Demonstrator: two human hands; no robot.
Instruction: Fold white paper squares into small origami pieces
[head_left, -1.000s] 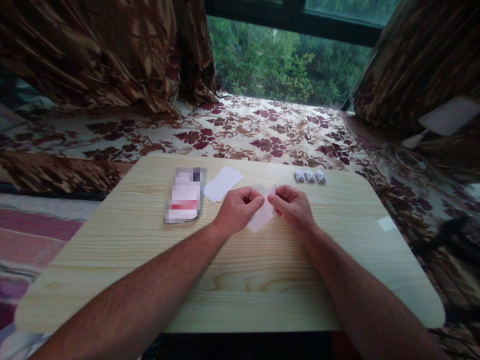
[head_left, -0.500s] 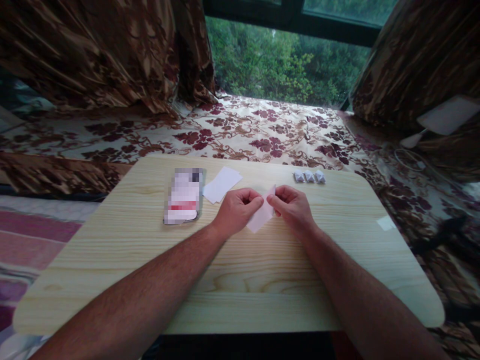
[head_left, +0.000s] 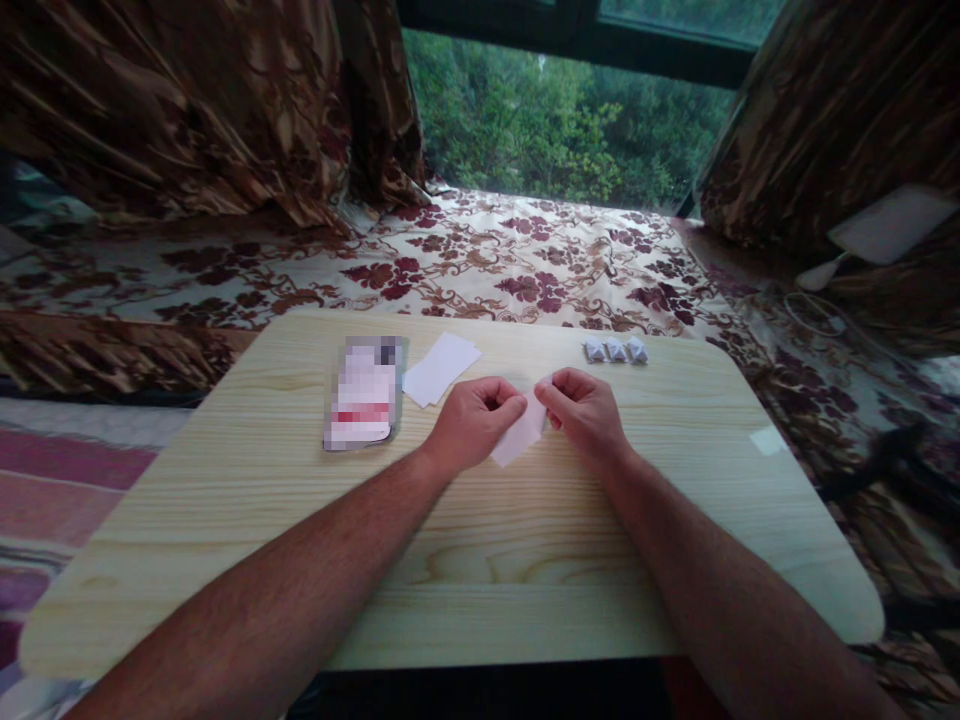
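Observation:
Above the middle of the wooden table, a small white sheet of paper (head_left: 517, 437) is pinched between my two hands. My left hand (head_left: 480, 418) is closed on its upper left edge, thumb against forefinger. At the upper right corner my right hand (head_left: 581, 408) grips it, thumb and forefinger pressed together. The sheet slants toward me at its lower end, and my fingers cover its top corners. Beyond my left hand lie a few overlapping white paper sheets (head_left: 442, 368). Three small folded white paper pieces (head_left: 616, 350) stand in a row past my right hand.
A phone-shaped item (head_left: 364, 392), blurred by pixels, lies left of the sheets. A pale patch (head_left: 768, 442) shows near the right edge of the wooden table (head_left: 225, 480). A flowered cloth (head_left: 525, 250) covers the ledge behind, below the window; a white lamp-like object (head_left: 892, 225) stands right.
My right thumb and fingers have shifted slightly at the paper's upper corner, and the raised tip there no longer shows. Both hands still hold the sheet. The view has moved slightly.

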